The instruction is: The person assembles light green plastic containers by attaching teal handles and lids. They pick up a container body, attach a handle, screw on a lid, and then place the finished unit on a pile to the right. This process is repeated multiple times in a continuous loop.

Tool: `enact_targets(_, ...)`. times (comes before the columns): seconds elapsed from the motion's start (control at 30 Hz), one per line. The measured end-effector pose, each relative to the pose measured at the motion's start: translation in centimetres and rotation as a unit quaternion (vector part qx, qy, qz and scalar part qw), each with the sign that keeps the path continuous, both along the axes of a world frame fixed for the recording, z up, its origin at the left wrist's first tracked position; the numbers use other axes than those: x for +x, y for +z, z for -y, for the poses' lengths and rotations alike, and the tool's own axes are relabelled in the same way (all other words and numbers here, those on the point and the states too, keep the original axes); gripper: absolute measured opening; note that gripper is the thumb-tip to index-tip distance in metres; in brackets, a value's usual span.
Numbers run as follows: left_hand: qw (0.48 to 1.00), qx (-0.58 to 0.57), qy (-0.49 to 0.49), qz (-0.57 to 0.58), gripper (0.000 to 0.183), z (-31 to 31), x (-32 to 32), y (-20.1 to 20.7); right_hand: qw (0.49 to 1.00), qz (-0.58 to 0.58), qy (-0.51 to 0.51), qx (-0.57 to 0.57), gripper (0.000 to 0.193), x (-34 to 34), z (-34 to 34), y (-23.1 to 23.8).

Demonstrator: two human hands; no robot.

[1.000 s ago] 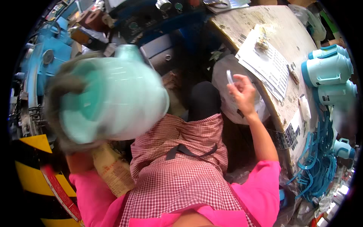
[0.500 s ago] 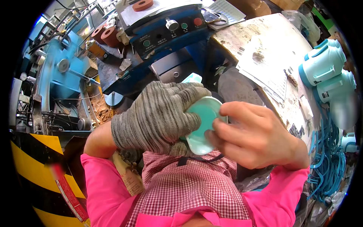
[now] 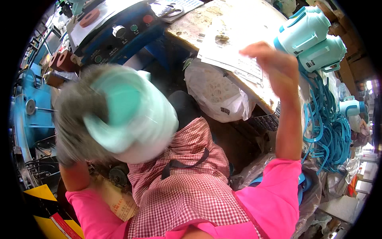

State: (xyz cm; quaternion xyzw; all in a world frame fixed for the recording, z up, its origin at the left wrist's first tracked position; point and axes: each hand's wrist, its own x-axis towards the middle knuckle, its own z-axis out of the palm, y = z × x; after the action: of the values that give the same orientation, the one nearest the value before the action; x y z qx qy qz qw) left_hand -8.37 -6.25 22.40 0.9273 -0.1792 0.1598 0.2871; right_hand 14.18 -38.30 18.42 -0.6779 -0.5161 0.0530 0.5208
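My left hand (image 3: pixel 75 111), in a grey striped knit glove, holds a pale mint-green plastic jug (image 3: pixel 159 115) by its rim side, some fingers lying at the mouth. Motion blurs both the glove and the jug, and the jug's open mouth with its spout-like lip shows greener inside. Bare and apart from the jug, my right hand (image 3: pixel 274 65) is raised over the right part of the worktable, fingers loosely stretched to the left. Just beyond it, two similar mint-green jugs (image 3: pixel 304 32) with handles lie close together at the table's right side.
Papers lie on the stained worktable (image 3: pixel 187 28). A blue machine with a black control panel (image 3: pixel 119 44) stands at the far left. Blue straps or handles (image 3: pixel 330 123) hang in a bundle at the right, near another jug (image 3: pixel 350 106). A white bag (image 3: pixel 215 91) sits below the table edge.
My right hand has left the jug and moved up and right over the table. The left hand has carried the jug leftward. The view has turned to the right.
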Motion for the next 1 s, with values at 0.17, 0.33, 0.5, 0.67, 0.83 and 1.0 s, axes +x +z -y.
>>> enact_targets(0.17, 0.815, -0.427, 0.298, -0.256, 0.033, -3.4, 5.6, -7.2, 0.826, -0.022, -0.495, -0.267, 0.034, 18.3, 9.3, -14.9)
enact_targets(0.33, 0.753, -0.464, 0.239, -0.4, 0.043, -4.8, 8.5, -18.8, 0.727, 0.226, -0.55, -0.342, 0.038, 23.9, 10.1, -22.0)
enact_targets(0.5, 0.918, 0.11, 0.324, -0.202, 0.047, -4.0, 12.0, -17.1, 0.877, 0.031, -0.447, -0.177, 0.021, 17.9, 9.0, -19.7)
enact_targets(0.67, 0.989, 0.122, -0.022, -0.083, 0.045, 4.6, 19.4, -15.6, 0.859, 0.0, -0.45, -0.243, 0.015, 8.8, 4.1, -17.7)
enact_targets(0.83, 0.962, 0.242, -0.074, -0.104, 0.056, 11.0, 25.6, -18.2, 0.847, 0.042, -0.455, -0.272, 0.022, 8.4, 2.9, -17.1)
enact_targets(1.0, 0.954, 0.261, -0.084, -0.12, 0.052, 11.1, 26.3, -19.4, 0.845, 0.034, -0.445, -0.295, 0.023, 8.8, 3.4, -17.2)
